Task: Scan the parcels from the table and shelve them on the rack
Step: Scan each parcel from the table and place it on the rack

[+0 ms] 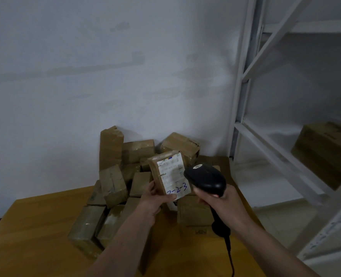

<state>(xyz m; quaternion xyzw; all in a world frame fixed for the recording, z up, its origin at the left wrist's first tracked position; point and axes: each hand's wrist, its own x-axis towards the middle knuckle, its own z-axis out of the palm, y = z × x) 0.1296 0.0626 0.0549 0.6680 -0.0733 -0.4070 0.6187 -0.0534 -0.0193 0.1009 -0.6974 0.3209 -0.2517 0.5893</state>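
Observation:
My left hand [157,198] holds a small brown parcel [168,173] upright above the table, gripping its lower edge. The parcel's white shipping label faces me, with "2-2-3" written on it in blue. My right hand [222,202] grips a black handheld barcode scanner [205,179]. The scanner's head sits just right of the label and points at it. A black cable hangs from its handle. Behind and below, a pile of taped brown parcels [123,176] covers the wooden table [31,236].
A white metal rack [265,140] stands to the right of the table. One large brown box [325,152] rests on its lower shelf. A plain white wall rises behind the pile. The near left part of the table shows bare wood.

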